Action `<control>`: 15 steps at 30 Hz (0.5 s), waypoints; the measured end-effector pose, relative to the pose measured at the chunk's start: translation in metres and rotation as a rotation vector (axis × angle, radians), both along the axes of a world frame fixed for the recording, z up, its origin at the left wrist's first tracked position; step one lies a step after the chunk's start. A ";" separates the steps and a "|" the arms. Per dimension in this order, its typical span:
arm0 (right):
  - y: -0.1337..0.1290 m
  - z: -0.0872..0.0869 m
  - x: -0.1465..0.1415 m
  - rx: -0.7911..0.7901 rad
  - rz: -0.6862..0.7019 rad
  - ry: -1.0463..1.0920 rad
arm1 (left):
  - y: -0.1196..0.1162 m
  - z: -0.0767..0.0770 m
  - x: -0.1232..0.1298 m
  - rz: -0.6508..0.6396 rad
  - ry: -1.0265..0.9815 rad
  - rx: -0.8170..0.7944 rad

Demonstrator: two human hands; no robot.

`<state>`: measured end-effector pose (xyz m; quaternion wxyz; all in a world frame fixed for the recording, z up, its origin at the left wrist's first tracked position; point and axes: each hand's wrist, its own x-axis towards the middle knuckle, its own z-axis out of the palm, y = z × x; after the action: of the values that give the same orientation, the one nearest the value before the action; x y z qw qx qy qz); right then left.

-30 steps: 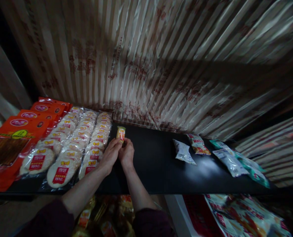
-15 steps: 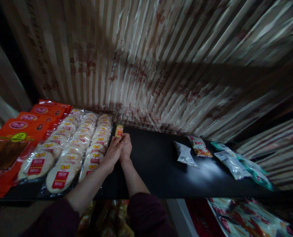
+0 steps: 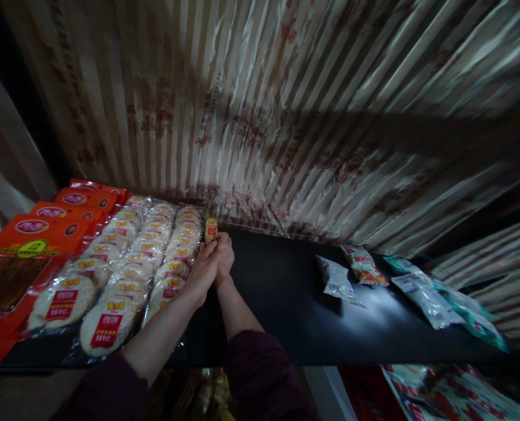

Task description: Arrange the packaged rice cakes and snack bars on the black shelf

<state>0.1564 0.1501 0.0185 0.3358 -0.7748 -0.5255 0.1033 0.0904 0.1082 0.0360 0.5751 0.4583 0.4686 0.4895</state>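
Observation:
A small yellow snack packet (image 3: pixel 211 228) with a red label stands at the back of the black shelf, just right of the rice cracker rows. My left hand (image 3: pixel 203 268) is closed at its near end, beside the rightmost row of round wrapped rice crackers (image 3: pixel 181 253). Pressed against it, my right hand (image 3: pixel 225 257) has its fingers curled round the same end of the packet. The hands overlap and hide the packet's lower part and some fingertips.
Orange snack bags (image 3: pixel 16 257) overlap at the far left. A silver bag (image 3: pixel 336 280), a red-and-white bag (image 3: pixel 365 264) and green-and-white bags (image 3: pixel 465 304) lie to the right on the black shelf (image 3: pixel 272 304). A striped sheet (image 3: pixel 260 117) hangs behind. More packets (image 3: pixel 457 389) show below.
The camera view has shifted slightly, moving the right-hand bags outward and down in the picture. Both hands stay together at the yellow packet, with only a small shift.

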 end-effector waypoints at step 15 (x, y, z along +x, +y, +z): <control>0.036 -0.011 0.001 0.040 -0.005 -0.076 | -0.008 0.011 0.001 -0.036 -0.023 -0.071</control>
<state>0.1576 0.1860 0.0076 0.3314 -0.7727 -0.5379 0.0622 0.0916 0.1005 0.0474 0.6051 0.4401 0.4707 0.4676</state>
